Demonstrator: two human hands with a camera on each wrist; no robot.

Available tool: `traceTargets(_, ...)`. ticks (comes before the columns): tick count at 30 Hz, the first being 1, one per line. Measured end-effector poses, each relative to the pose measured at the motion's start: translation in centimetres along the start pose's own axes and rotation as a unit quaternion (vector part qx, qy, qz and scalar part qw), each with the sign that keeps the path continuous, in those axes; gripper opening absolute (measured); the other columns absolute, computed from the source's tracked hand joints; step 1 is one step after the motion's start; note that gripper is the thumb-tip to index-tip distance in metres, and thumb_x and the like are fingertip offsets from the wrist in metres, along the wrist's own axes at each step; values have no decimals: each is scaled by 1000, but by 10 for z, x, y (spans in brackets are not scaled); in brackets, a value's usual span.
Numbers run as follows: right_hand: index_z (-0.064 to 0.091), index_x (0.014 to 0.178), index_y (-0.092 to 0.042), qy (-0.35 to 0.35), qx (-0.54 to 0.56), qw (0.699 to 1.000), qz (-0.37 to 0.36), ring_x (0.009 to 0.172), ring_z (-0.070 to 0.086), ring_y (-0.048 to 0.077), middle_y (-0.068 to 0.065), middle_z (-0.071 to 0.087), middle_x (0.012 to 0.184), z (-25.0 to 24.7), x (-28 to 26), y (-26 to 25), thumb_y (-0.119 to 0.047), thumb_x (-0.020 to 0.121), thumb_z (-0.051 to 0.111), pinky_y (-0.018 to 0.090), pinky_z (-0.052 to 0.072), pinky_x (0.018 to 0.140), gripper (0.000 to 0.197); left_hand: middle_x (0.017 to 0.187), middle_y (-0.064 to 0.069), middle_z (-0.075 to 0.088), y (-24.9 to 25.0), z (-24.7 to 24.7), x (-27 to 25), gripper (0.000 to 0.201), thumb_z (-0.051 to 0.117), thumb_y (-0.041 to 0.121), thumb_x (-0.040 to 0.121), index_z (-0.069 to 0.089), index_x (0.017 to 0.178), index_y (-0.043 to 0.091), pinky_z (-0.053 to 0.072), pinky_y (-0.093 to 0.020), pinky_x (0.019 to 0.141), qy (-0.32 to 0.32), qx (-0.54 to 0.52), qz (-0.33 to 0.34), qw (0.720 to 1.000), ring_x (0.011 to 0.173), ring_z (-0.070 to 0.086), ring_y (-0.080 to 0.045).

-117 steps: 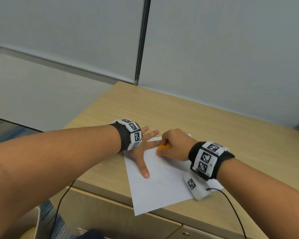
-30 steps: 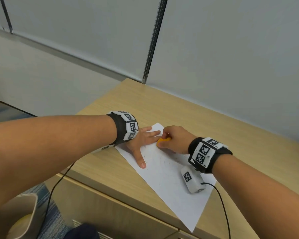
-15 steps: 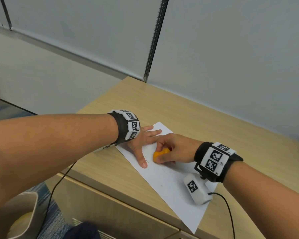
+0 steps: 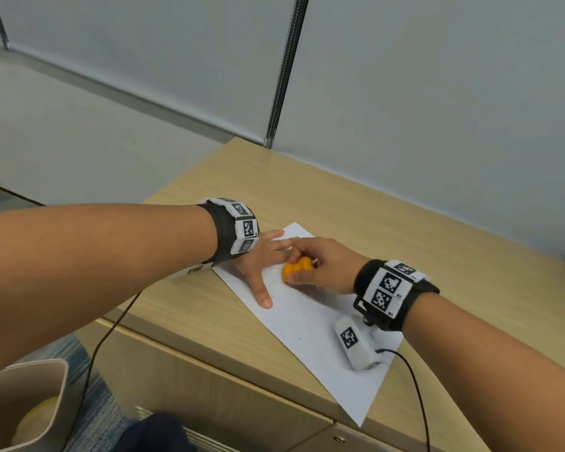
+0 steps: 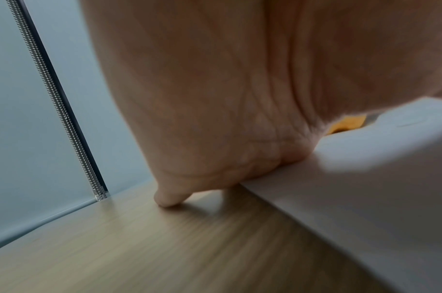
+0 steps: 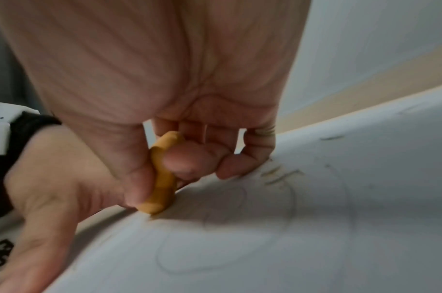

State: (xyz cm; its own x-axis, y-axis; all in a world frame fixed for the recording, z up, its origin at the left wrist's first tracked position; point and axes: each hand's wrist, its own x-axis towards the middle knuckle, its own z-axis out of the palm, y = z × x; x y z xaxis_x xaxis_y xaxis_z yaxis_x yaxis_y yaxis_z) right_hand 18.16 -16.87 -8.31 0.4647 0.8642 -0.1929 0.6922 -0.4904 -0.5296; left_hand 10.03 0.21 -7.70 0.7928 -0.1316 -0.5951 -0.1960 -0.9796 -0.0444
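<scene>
A white sheet of paper [image 4: 310,324] with faint pencil marks lies slanted on the wooden desk [image 4: 405,236]. My left hand [image 4: 263,259] lies flat on the sheet's upper left part, fingers spread, holding it down. My right hand [image 4: 320,269] pinches an orange eraser [image 4: 296,269] between thumb and fingers and presses its end onto the paper just right of my left thumb. In the right wrist view the eraser [image 6: 162,178] touches the paper [image 6: 290,228] beside faint curved pencil lines. The left wrist view shows my palm [image 5: 214,99] on the paper's edge [image 5: 340,198].
A white tagged camera unit [image 4: 356,344] with a black cable rests on the sheet by my right wrist. Grey partition walls [image 4: 437,93] stand behind the desk. A beige bin [image 4: 23,406] sits on the floor at lower left, below the desk's front edge.
The sheet has turned to lie more slanted since the oldest frame. My right hand with the eraser has slid from the paper's top edge down toward my left thumb.
</scene>
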Motion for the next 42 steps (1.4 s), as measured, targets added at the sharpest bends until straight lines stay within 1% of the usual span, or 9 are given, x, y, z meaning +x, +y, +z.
traceTargets(6,73,96,-18,-216,30,976,-2,70,57,17,-19,67,75,-8,-16,-4,-22,81,86,24,47,60,20,160,5,-33,0,2,2,126,68,68,78,-24,154,28,-6,-50,117,16,-14,-7,1000,149,-26,-24)
traceTargets(12,67,92,-21,-52,75,996,5,55,58,16,0,64,83,0,-15,-2,-22,85,83,31,52,56,18,159,5,-35,1,1,1,122,68,69,78,-22,154,36,-8,-52,116,12,-7,-7,1000,148,-28,-23)
traceTargets(18,73,99,-16,-217,35,976,1,69,61,20,-16,67,77,-6,-37,-6,-20,84,84,24,52,58,19,160,8,-34,-3,3,5,130,68,73,74,-25,153,30,-3,-55,117,10,-8,-12,1000,149,-25,-23)
traceTargets(23,68,104,-16,-92,30,995,-23,59,58,4,-9,63,85,-10,-6,-11,-22,88,79,21,50,57,21,161,9,-29,5,-3,-4,113,68,64,81,-11,156,37,-11,-50,115,11,-21,11,1000,148,-29,-22)
traceTargets(26,68,102,-23,-86,-8,996,-20,66,55,-7,-15,62,91,-3,-11,-5,-28,89,78,17,45,66,17,160,7,-31,4,-2,-4,117,68,66,80,-16,156,35,-9,-51,116,16,-16,6,1000,148,-27,-22)
traceTargets(30,68,99,-27,-130,11,991,-26,85,60,4,-11,68,98,5,-58,9,-28,90,77,26,49,81,13,160,8,-33,-2,4,6,126,68,68,77,-25,154,30,-6,-50,117,16,-13,-9,1000,149,-25,-22)
traceTargets(34,70,103,-25,-196,8,980,-13,85,62,2,-17,69,96,-4,-80,12,-26,91,76,24,51,80,14,159,11,-34,-3,3,6,126,68,69,77,-26,153,32,-7,-50,117,17,-14,-4,1000,148,-27,-20)
traceTargets(39,67,103,-15,-49,181,982,15,70,60,21,14,65,102,-14,-68,16,-15,91,74,33,53,65,13,162,7,-29,-7,-10,8,126,71,67,77,-20,156,30,-4,-49,119,22,23,21,999,150,-21,-22)
traceTargets(42,62,103,-11,-19,248,966,72,61,60,21,15,59,96,-6,-64,19,-6,96,68,28,53,60,10,161,7,-31,-5,-23,2,116,72,65,77,-7,157,38,-2,-57,117,41,54,25,997,150,-24,-25)
